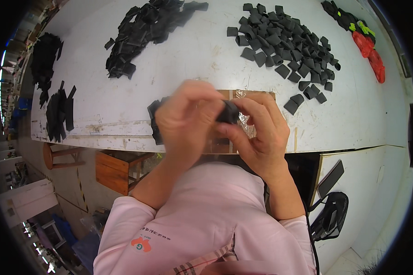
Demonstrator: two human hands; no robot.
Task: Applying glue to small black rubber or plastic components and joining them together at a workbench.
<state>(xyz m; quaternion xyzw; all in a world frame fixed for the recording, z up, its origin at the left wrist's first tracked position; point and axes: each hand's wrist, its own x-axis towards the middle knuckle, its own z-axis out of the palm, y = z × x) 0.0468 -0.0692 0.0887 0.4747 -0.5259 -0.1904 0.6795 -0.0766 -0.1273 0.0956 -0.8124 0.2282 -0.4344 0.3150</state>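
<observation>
Over the near edge of the table, a small dark grey fabric piece (229, 112) is held up between my two hands. My right hand (267, 130) pinches its right side between thumb and fingers. My left hand (188, 120), smeared by motion, is closed at the piece's left side, its fingertips partly hidden. Beneath the hands lies a brown cardboard sheet (268, 97) with clear tape across it. Left of it, partly covered by my left hand, is a small heap of dark fabric pieces (154, 123).
Folded, tube-like dark pieces (289, 43) spread over the right back of the white table (188, 64). A heap of flat dark pieces (142, 32) lies back left; dark strips (59, 114) lie far left. Red plastic bags (369, 52), a phone (330, 178) and a black mesh bag (332, 217) are at right.
</observation>
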